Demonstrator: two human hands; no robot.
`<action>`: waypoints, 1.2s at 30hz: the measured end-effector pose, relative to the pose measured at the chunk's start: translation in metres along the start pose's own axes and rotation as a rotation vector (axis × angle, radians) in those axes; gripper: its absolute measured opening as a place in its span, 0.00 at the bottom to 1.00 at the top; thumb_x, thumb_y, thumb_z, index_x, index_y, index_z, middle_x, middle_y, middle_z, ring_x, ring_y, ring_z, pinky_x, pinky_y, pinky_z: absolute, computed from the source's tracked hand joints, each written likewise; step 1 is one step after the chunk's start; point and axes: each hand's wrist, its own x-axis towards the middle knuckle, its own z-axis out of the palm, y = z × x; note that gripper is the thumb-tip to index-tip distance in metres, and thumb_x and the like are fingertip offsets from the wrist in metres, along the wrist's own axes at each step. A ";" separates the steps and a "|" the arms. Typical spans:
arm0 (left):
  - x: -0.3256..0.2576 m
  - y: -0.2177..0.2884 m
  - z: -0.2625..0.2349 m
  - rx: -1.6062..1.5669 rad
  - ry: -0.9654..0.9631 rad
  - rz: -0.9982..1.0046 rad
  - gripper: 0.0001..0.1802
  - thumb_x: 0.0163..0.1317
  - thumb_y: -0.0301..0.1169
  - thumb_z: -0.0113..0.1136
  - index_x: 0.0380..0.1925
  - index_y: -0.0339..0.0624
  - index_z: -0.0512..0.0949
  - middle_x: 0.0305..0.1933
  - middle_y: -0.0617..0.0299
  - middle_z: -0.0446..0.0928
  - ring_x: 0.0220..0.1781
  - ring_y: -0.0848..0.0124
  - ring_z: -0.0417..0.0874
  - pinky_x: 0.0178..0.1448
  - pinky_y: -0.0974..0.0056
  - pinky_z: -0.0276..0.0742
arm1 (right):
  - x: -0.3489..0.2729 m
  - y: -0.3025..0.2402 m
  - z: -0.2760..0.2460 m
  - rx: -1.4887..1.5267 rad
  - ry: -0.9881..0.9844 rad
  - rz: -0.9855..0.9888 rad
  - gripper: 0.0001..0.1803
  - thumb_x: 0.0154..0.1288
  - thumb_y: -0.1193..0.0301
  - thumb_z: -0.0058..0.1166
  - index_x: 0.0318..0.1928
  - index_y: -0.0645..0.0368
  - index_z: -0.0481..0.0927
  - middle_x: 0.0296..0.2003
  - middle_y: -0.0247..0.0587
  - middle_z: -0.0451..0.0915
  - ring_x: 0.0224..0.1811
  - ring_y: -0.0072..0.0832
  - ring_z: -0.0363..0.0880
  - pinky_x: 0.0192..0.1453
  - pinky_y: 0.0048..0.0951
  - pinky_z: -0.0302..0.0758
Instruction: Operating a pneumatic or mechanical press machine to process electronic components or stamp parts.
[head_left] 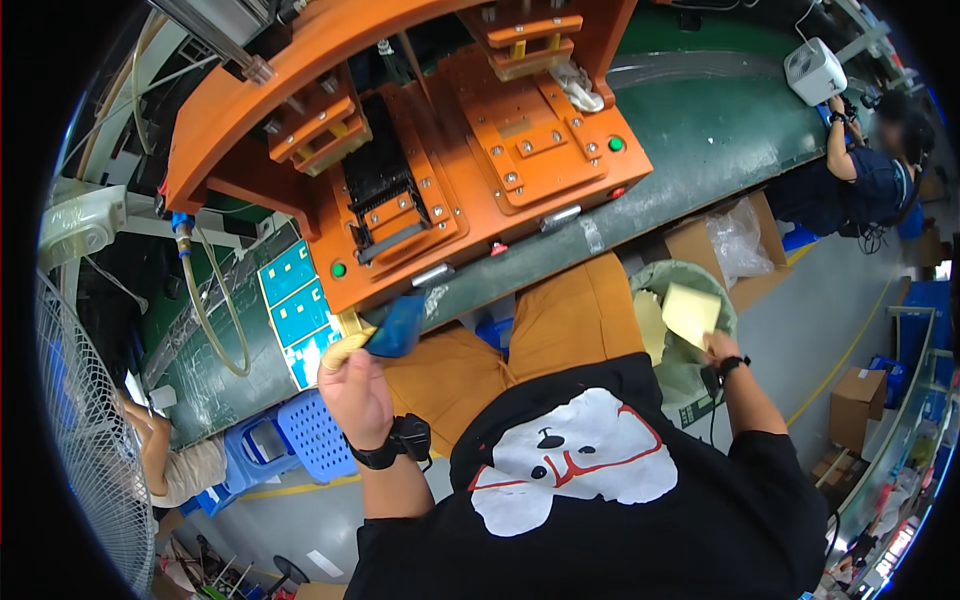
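now left hand [355, 395] pinching blue piece [397, 327] above it, right hand [722, 350] gripping yellow sheet [691, 313] over bin

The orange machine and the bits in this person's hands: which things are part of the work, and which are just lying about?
In the work:
- left hand holding a blue piece
- right hand holding a pale yellow sheet over a lined bin
- orange press

Lying about:
- blue stool
- cardboard boxes
- fan
- white box
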 end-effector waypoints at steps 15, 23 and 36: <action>0.009 0.017 0.056 0.893 -0.174 0.104 0.14 0.66 0.22 0.68 0.51 0.34 0.85 0.48 0.51 0.88 0.50 0.62 0.89 0.58 0.63 0.82 | -0.165 -0.500 -0.060 0.151 0.210 -1.623 0.22 0.59 0.71 0.71 0.55 0.58 0.84 0.54 0.45 0.82 0.53 0.47 0.80 0.57 0.43 0.78; 0.017 0.064 0.047 1.083 -0.298 0.070 0.16 0.66 0.27 0.69 0.52 0.36 0.86 0.49 0.51 0.88 0.52 0.59 0.88 0.59 0.60 0.80 | -0.212 -0.631 -0.062 -0.095 0.432 -1.992 0.07 0.61 0.69 0.66 0.39 0.56 0.87 0.30 0.33 0.79 0.42 0.36 0.79 0.52 0.41 0.72; 0.202 0.054 0.057 1.356 -0.368 0.008 0.18 0.74 0.32 0.59 0.58 0.34 0.80 0.63 0.44 0.82 0.63 0.47 0.82 0.65 0.56 0.78 | -0.074 -0.388 -0.208 1.551 -0.191 -1.260 0.18 0.82 0.64 0.52 0.60 0.63 0.82 0.51 0.45 0.87 0.50 0.34 0.86 0.60 0.39 0.83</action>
